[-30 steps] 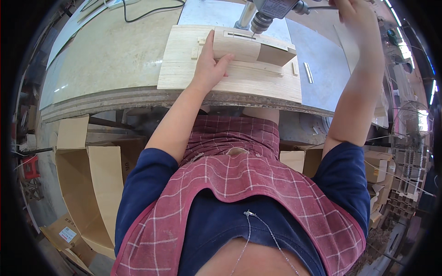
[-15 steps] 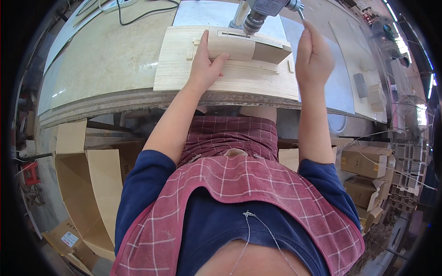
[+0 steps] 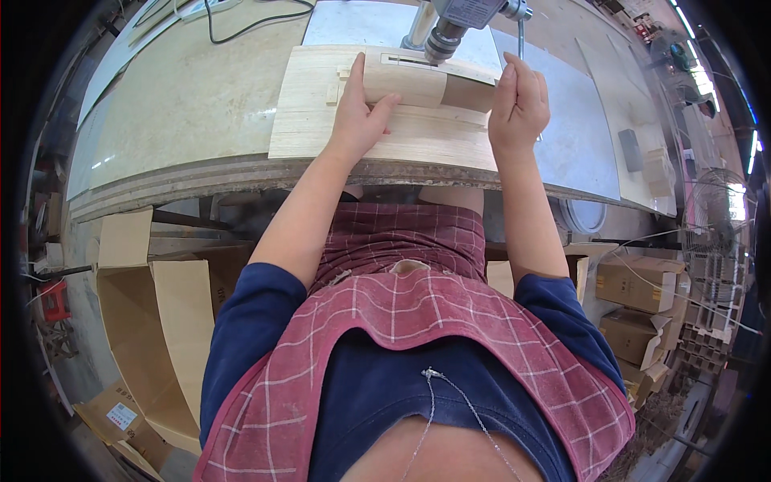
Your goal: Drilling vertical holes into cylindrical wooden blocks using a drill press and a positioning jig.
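Observation:
A long pale wooden box [image 3: 401,84] lies on a light wooden board [image 3: 309,120], its right part darker and a dark slot outlined near its far edge. My left hand [image 3: 361,112] holds the box's left end, forefinger stretched along the end and thumb against the near face. Just over the slot hangs the chuck [image 3: 442,44] of a drill press [image 3: 470,12]; I cannot make out a bit's tip in the wood. At the right, my right hand [image 3: 520,104] is closed round the lower end of the press's metal lever [image 3: 520,38].
Small wooden strips [image 3: 332,94] are fixed on the board beside the box. A grey block [image 3: 630,150] and a pale block [image 3: 660,170] stand at the table's right. A black cable [image 3: 241,36] lies at the far left. Cardboard boxes [image 3: 634,281] stand below the table.
My right hand has moved left and down, and the lever has swung to hang more upright. My left hand and the box have stayed in place.

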Demonstrator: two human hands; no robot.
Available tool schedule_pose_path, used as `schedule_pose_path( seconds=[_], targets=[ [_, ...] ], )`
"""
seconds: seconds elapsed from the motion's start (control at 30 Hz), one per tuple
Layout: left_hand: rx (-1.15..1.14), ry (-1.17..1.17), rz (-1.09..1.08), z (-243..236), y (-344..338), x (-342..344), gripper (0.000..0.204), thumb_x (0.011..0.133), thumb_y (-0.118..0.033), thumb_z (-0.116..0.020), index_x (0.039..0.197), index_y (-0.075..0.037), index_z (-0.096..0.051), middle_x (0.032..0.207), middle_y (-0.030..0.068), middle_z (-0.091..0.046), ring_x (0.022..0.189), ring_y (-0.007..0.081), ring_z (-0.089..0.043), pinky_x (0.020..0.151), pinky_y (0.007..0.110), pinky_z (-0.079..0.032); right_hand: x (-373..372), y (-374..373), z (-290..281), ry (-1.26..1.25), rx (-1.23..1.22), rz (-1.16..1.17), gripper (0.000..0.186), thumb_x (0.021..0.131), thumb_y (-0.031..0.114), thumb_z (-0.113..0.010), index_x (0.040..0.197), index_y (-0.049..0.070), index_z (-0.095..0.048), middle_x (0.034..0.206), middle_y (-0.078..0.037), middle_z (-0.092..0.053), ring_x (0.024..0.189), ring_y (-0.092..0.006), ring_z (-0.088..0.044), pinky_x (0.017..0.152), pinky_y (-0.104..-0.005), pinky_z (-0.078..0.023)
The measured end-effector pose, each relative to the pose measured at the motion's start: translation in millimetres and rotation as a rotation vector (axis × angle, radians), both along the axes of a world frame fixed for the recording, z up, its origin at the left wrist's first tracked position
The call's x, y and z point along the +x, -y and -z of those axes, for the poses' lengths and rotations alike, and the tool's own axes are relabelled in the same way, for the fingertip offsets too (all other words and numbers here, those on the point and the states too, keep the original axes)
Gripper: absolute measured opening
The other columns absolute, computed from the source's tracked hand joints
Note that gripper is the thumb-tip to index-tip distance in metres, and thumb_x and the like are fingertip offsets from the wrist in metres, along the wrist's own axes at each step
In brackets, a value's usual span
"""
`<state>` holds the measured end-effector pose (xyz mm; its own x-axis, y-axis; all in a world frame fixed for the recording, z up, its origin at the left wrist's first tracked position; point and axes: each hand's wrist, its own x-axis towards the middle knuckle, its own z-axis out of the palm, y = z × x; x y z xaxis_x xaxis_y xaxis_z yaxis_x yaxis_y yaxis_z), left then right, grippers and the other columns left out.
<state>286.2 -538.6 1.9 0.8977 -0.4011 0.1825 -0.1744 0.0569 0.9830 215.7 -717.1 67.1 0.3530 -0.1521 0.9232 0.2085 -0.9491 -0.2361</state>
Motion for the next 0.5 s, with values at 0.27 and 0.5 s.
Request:
schedule_pose_path(
  seconds=[0.27, 0.5],
  targets=[
    [0.046, -0.06, 0.045, -8, -7, -3, 0.08, 0.082, -0.01, -0.06, 0.141, 0.0, -0.006, 0.112, 0.0214, -0.05, 0.069, 0.0166, -0.057, 0.052, 0.025, -0.05, -11, 20, -116, -0.35, -0.209, 0.2, 0.028, 0.089, 0.024, -0.049, 0.092, 0.0, -0.062, 0.065, -0.011, -0.057, 0.06, -0.0194, -0.056, 0.059, -0.0334, -0.042],
    [0.092, -0.056, 0.107, -5, 22, -8, 0.081, 0.083, -0.011, -0.059, 0.141, 0.0, -0.003, 0.116, 0.022, -0.048, 0.068, 0.0179, -0.058, 0.053, 0.026, -0.05, 52, 45, -183, -0.474, 0.071, -0.058, 0.034, 0.082, 0.021, -0.045, 0.061, -0.004, -0.054, 0.052, -0.011, -0.052, 0.048, -0.0191, -0.05, 0.048, -0.0324, -0.039]
  ],
)
